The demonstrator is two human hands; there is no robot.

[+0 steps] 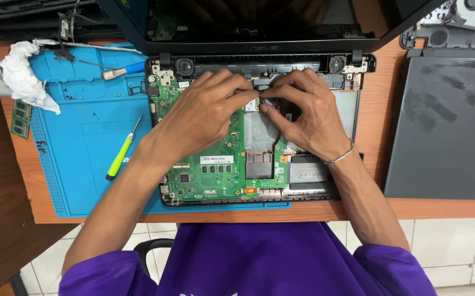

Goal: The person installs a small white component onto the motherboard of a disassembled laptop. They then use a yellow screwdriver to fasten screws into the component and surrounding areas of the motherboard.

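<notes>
Head view | opened laptop base (325, 189) (green motherboard (210, 164) inside) | left hand (207, 112), right hand (306, 115) fingers pinching small part (260, 100)

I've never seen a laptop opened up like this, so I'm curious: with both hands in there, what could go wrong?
Both the left hand and the right hand pinch something small near the top of the bare green circuit board; a hard tug might damage it. The silver metal bracelet on the right wrist hangs just above exposed parts and could perhaps scrape them. The yellow-handled screwdriver lies loose on the blue work mat and could roll.
</notes>
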